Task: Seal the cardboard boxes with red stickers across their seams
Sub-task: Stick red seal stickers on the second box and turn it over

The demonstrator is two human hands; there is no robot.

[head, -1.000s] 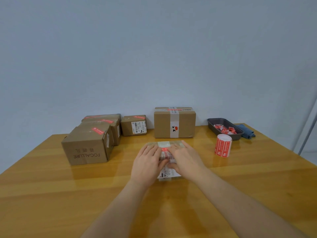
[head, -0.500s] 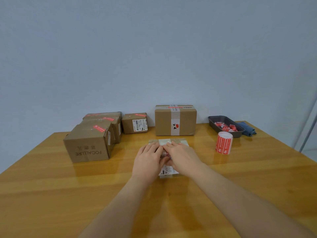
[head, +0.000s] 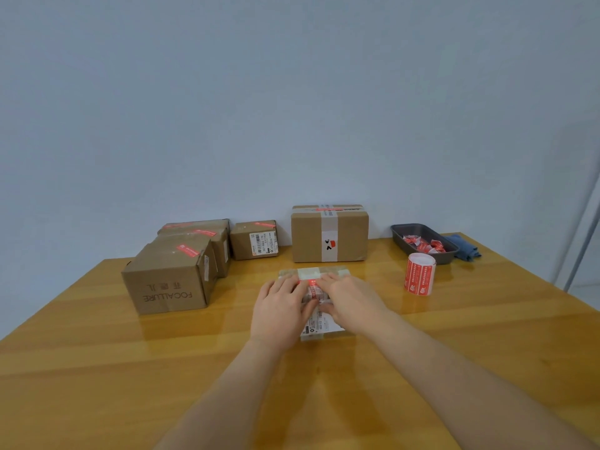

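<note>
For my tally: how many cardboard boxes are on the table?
5: one under both hands, one tall at centre back, one small beside it, two at left. More may be hidden behind.

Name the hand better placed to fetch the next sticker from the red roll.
Right, probably. The red sticker roll stands on the right hand's side of the low cardboard box; the left hand would have to cross over.

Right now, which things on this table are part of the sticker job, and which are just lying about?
Part of the job:
left hand
right hand
small box
red sticker
sticker roll
sealed boxes

Lying about:
blue cloth
dark tray of red-and-white scraps
</note>
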